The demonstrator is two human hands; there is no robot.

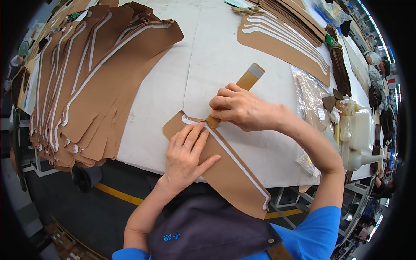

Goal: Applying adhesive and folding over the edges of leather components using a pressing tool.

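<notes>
A long brown leather-like piece [236, 180] with a white strip [236, 157] along its right edge lies slantwise on the white table, its near end hanging over the front edge. My left hand [185, 149] presses flat on its upper part, fingers spread and fingertips by the strip. My right hand [237, 107] is closed round a flat, tan bar-shaped tool [248, 81] with a grey upper end. The tool's rounded lower end touches the piece's edge, just right of my left fingertips. I cannot tell what the tool is made of.
Fanned brown pieces with white strips [117, 71] cover the table's left side. Several white-striped pieces [260, 41] lie at the far right beside a brown stack [288, 17]. Clear plastic bags [310, 102] and white bottles [362, 132] stand along the right edge. A dark bin [89, 177] is below.
</notes>
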